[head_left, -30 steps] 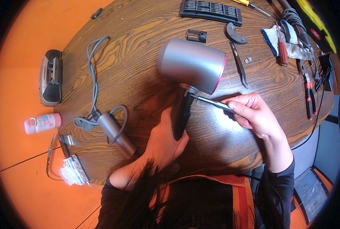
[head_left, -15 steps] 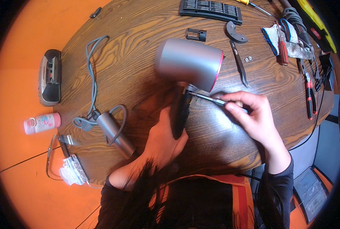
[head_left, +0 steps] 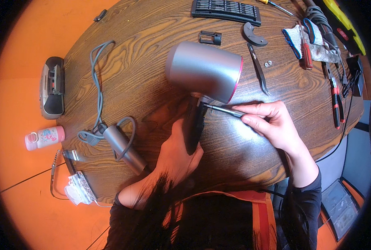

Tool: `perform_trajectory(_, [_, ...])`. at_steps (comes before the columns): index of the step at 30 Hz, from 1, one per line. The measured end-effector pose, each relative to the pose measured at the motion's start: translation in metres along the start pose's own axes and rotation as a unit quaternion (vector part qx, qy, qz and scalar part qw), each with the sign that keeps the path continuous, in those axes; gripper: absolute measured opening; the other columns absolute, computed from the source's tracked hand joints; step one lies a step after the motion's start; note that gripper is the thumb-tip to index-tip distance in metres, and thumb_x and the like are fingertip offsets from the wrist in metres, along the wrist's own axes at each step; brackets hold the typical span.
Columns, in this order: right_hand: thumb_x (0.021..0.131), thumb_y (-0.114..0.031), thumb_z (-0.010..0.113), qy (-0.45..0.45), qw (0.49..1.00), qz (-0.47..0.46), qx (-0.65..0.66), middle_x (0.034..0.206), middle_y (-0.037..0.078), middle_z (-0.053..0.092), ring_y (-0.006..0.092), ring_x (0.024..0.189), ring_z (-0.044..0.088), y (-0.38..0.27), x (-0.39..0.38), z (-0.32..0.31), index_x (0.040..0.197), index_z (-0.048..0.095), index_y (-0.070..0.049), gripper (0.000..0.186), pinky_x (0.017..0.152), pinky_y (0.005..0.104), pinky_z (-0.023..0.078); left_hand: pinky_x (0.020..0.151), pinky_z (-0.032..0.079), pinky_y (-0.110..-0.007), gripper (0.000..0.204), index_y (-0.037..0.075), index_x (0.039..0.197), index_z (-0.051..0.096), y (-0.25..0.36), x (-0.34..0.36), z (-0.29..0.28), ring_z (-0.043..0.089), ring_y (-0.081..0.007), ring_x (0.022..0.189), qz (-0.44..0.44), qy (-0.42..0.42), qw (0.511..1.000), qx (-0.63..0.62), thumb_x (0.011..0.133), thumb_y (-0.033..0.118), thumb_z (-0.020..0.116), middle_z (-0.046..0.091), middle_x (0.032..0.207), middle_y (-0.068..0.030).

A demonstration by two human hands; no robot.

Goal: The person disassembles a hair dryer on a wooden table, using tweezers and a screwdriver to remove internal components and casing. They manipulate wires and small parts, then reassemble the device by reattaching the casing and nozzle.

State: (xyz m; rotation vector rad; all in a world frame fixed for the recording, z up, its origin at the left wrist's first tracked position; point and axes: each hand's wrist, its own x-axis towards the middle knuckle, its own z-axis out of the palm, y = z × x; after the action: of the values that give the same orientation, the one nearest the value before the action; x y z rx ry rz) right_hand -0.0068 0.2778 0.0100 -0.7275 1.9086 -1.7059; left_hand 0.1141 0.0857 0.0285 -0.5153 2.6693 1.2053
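Nearest, the left hand has its grip closed around the dark handle of a hair dryer, holding it over the bench, probably to brace it against the tool. Left of that forearm lies a grey tube, out of the way, its cord looped across it. The right hand has its grip pinching a slim metal screwdriver between thumb and fingers, likely for fine control, the tip at the handle just below the barrel-shaped head. Farther off, dark tweezers lie beside two small round metal pieces, seemingly within easy reach. Beyond are a grey crescent-shaped piece, a black frame and, farthest, a bit case
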Motion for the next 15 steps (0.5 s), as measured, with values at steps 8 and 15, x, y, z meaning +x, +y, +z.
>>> perform_trajectory(8, [0.073, -0.015, 0.067, 0.039, 0.882, -0.227, -0.412, 0.054, 0.002, 0.045, 0.0148, 0.045, 0.048, -0.016, -0.007, -0.002, 0.103, 0.064, -0.012, 0.03, 0.043, 0.026, 0.041, 0.07, 0.049, -0.035, 0.051, -0.004, 0.115, 0.035, 0.0, -0.001, 0.001, 0.062, -0.0314, 0.079, 0.009, 0.01, 1.0, -0.001, 0.072, 0.006, 0.062, 0.06, 0.086, -0.0213])
perform_trajectory(15, [0.094, -0.03, 0.039, -0.104, 0.903, 0.317, 0.271, 0.051, 0.003, 0.053, 0.0048, 0.036, 0.043, -0.021, -0.004, -0.014, 0.104, 0.06, -0.003, 0.035, 0.032, 0.0168, 0.029, 0.069, 0.048, -0.034, 0.05, -0.002, 0.113, 0.036, -0.001, -0.001, 0.003, 0.063, -0.0298, 0.078, 0.005, 0.012, 1.0, 0.003, 0.072, 0.006, 0.062, 0.06, 0.085, -0.021])
